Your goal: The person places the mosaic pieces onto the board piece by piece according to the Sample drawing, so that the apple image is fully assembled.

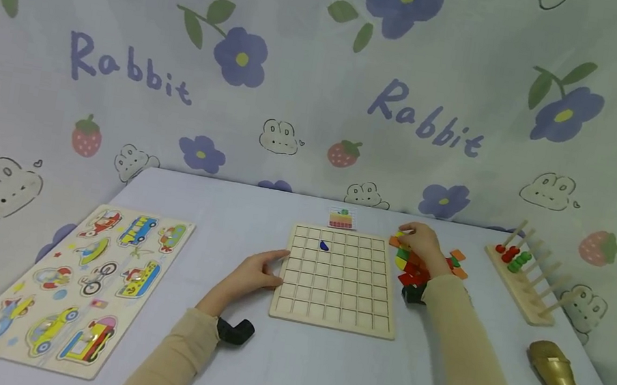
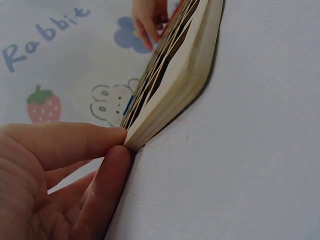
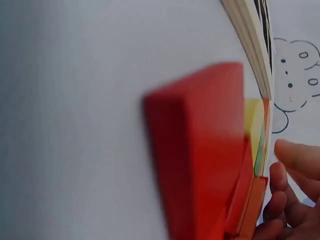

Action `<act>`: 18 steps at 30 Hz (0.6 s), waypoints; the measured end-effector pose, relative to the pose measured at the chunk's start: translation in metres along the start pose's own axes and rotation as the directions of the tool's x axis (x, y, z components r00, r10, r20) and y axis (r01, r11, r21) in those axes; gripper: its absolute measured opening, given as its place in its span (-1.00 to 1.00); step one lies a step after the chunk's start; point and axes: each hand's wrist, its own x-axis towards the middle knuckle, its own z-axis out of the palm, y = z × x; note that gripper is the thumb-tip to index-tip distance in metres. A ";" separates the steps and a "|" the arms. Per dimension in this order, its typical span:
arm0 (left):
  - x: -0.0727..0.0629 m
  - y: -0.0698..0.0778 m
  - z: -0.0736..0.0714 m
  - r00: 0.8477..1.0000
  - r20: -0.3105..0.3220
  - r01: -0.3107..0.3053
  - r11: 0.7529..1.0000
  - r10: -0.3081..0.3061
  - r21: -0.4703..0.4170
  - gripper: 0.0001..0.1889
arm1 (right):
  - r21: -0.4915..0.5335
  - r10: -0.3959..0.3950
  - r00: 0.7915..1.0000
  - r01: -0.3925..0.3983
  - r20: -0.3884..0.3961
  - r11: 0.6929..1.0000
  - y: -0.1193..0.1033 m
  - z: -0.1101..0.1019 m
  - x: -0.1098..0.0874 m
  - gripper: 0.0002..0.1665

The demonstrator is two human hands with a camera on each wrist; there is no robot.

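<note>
Basically, L hand (image 1: pixel 252 275) had thumb & index spread apart, tips touching the L edge of the grid board (image 1: pixel 336 300). Board lay flat just R of those tips: pale wood, sq. cells, w/ one blue piece (image 1: pixel 324 246) near its far side. Pic card (image 1: pixel 342 217) sat beyond it, between both hands' fingers. R hand (image 1: pixel 422 245) had fingers bent at the far end of the pile of pieces (image 1: pixel 417 277); couldn't tell if they held one. Pile lay under & nearer than those fingertips: red, orange, yellow, green. L wrist cam showed board's thick side; R wrist cam, one red block (image 3: pixel 215 150) up close, blurry, apart fr. fingertips.
</note>
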 end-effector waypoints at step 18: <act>0.004 -0.001 -0.004 0.999 0.037 0.000 1.000 0.000 0.018 -0.30 | 0.055 0.177 0.977 -0.171 -0.123 0.984 0.045 -0.050 -0.031 -0.58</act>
